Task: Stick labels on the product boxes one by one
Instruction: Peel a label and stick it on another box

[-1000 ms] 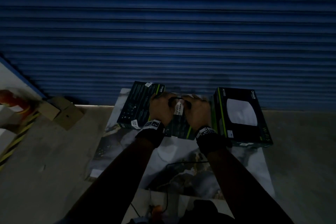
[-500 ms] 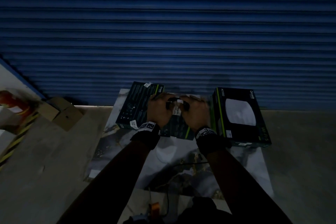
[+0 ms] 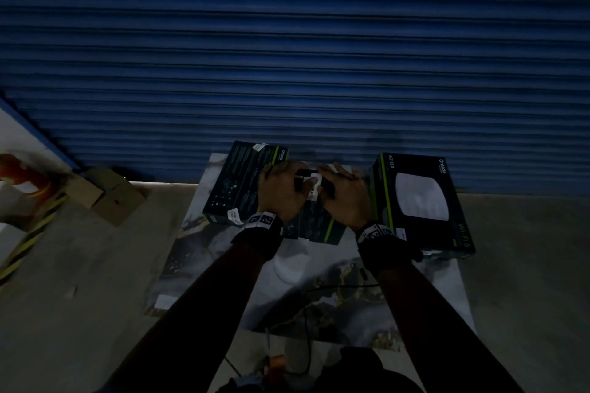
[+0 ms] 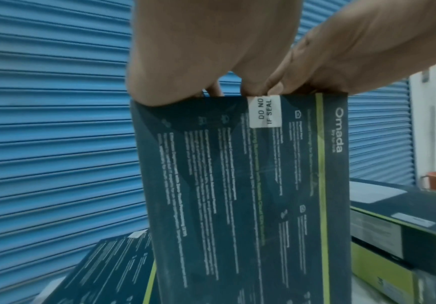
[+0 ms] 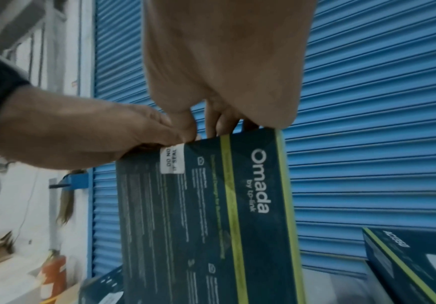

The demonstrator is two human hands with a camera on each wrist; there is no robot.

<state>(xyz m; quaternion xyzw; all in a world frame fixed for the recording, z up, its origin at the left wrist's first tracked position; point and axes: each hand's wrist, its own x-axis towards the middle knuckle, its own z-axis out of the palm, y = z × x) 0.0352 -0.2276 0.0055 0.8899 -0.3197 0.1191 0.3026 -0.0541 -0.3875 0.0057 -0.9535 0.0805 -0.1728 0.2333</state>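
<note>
Both our left hand point(image 3: 281, 190) and right hand point(image 3: 346, 198) pinch a white seal label point(image 4: 264, 112) over the dark green cardboard box point(image 4: 242, 195) edge between them, one labelled box point(image 3: 242, 185) lying left, another unconfirmed at right point(image 3: 421, 204).

Both hands point(image 4: 237, 51) press a white label point(image 4: 264, 112) onto the upright box point(image 4: 237, 195).

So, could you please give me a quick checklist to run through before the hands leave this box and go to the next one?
1. Middle box steadied on its lower edge by both hands, left hand and right hand: ok.
2. Seal label lies flat on the printed face: ok.
3. Label folded over the top edge and pressed down: cannot tell, fingers cover it.
4. Label straight to the edge: ok.
5. Left box already has a label: ok.
6. Right box sealed likewise: cannot tell.
</note>
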